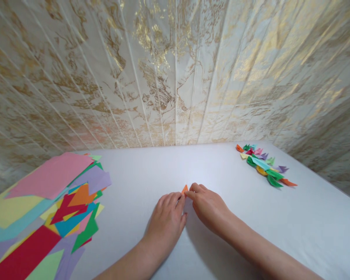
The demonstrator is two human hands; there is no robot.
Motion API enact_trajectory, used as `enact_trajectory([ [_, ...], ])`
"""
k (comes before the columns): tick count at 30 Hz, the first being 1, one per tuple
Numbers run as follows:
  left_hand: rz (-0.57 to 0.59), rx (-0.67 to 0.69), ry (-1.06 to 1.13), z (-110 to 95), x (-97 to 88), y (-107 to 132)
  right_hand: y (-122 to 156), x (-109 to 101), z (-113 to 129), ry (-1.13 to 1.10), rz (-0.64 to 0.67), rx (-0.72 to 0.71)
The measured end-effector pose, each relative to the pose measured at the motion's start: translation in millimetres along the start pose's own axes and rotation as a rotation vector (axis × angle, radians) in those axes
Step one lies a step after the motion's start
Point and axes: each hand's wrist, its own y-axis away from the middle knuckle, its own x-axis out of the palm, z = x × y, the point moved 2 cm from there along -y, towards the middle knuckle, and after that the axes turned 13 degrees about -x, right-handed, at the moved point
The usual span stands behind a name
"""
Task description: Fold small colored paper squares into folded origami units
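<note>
A small folded piece of orange paper (185,189) lies on the white table, its pointed tip showing between my hands. My left hand (168,214) rests on the table at its left side, fingers bent together and pressing on the paper's edge, with the thumb set apart below. From the right, my right hand (208,204) pinches the same paper between thumb and forefinger, its other fingers curled in. Most of the paper's lower part is covered by the fingers.
Sheets and cut pieces of coloured paper, with a pink sheet (54,175) and a red strip (27,252), are heaped at the left. Several small folded paper shapes (261,165) sit at the back right. A white-and-gold patterned curtain (163,77) hangs behind the table (140,167).
</note>
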Motion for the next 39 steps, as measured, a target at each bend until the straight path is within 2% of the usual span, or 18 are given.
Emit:
enact_trajectory([
  [7,-0.004,-0.001,0.015,0.1,0.0,-0.7,4.9,-0.1,11.1,0.067,0.054,0.034],
  [10,-0.012,-0.003,0.042,1.3,1.5,0.0,5.7,-3.9,6.4,0.001,0.02,0.07],
  [14,-0.014,-0.019,0.092,4.3,3.5,-1.4,1.0,-2.9,-12.4,-0.218,-0.155,0.146],
  [17,-0.001,-0.034,0.139,5.8,3.7,-4.1,-5.5,5.6,-26.3,-0.512,-0.304,0.167],
  [21,0.01,-0.05,0.194,7.2,3.3,-6.6,-11.4,16.8,-34.6,-0.89,-0.347,0.279],
  [26,-0.007,-0.045,0.235,9.4,3.3,-7.8,-11.6,13.4,-26.1,-1.216,-0.437,0.325],
  [30,0.007,-0.046,0.239,8.7,2.4,-8.4,-10.3,6.7,-19.1,-1.379,-0.531,0.316],
  [34,0.011,-0.055,0.259,7.6,0.0,-8.7,-9.4,3.6,-17.8,-1.479,-0.563,0.334],
  [39,0.025,-0.063,0.298,8.1,-1.8,-9.1,-8.6,1.4,-16.7,-1.545,-0.589,0.284],
])
